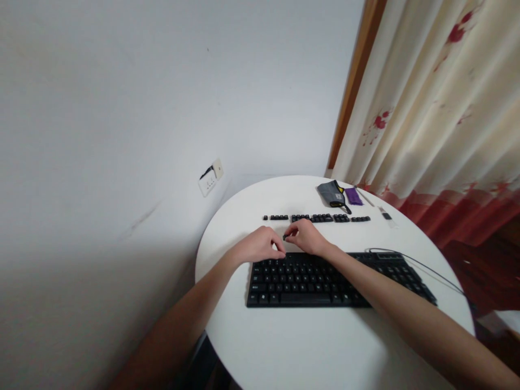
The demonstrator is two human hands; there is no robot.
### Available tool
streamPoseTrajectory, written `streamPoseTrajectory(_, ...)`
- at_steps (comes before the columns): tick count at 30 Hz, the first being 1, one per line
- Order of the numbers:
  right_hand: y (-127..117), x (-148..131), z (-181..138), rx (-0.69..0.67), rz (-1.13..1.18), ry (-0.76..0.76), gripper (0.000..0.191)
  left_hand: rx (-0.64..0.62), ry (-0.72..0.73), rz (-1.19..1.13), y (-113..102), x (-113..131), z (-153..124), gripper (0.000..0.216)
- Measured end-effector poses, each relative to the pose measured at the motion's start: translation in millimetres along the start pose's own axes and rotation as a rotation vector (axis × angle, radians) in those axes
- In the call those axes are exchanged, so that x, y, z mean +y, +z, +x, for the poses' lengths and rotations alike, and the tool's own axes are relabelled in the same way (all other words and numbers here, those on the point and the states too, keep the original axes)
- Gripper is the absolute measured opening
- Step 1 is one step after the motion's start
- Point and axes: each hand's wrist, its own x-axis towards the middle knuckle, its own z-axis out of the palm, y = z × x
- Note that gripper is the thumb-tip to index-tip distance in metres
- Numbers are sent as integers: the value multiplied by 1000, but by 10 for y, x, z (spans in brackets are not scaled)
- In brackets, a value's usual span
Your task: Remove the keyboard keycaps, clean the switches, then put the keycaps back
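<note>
A black keyboard [306,299] lies on the round white table [284,346]. My right hand [305,236] is above its back edge, thumb and fingers pinched on a small black keycap [285,237]. Just to the left, my left hand [262,245] hovers over the keyboard's upper left corner. Its fingertips are bent together close to the top row, and I cannot make out whether anything is between them. Behind the hands runs a row of loose black keycaps [322,218], set in groups; my right hand partly covers it.
At the back right lie a grey pouch [331,193], a purple cloth [353,196], a thin tool [364,196] and a brush-like item [386,214]. The keyboard cable [430,266] trails over the right edge. A wall socket [208,182] is at left, a curtain [439,119] at right.
</note>
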Motion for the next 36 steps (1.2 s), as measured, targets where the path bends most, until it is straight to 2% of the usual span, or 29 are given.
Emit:
streamPoseTrajectory(5,-20,-59,-419,55,347,25,5,34,-18,90,153,36,-117,13)
streamPoseTrajectory(9,25,-113,-644,15,427,21,8,118,15,209,211,110,-172,10)
streamPoseTrajectory(17,46,-179,-719,56,356,-25,10,171,91,230,293,88,-200,7)
streamPoseTrajectory(21,44,-207,-750,94,242,-116,14,161,80,237,299,90,-214,8)
streamPoseTrajectory(26,43,-206,-762,75,191,-224,19,137,106,289,274,104,-239,11)
streamPoseTrajectory(36,73,-174,-770,71,190,-221,17,76,127,344,252,100,-304,14)
